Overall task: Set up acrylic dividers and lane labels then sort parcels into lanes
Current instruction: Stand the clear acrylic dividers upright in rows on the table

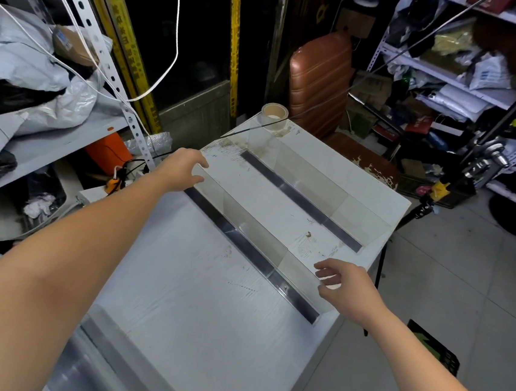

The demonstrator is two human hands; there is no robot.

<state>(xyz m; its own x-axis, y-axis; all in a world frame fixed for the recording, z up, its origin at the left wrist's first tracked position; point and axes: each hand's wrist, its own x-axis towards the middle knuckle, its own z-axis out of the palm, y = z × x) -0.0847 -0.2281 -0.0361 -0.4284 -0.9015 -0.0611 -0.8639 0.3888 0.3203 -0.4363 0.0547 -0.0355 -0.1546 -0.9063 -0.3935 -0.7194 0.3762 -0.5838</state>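
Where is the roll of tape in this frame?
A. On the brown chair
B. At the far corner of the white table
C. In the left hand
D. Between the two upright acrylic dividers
B: the roll of tape stands at the white table's far corner, beyond both dividers, away from both hands.

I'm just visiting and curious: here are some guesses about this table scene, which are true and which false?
1. Two clear acrylic dividers stand on the white table. True: near divider, far divider.
2. The left hand is at the near divider's far end. True.
3. The right hand holds a parcel. False: it is open at the near divider's other end.
4. The tape roll lies between the dividers. False: it sits at the table's far corner.
5. Parcels fill the lanes. False: none lie there.
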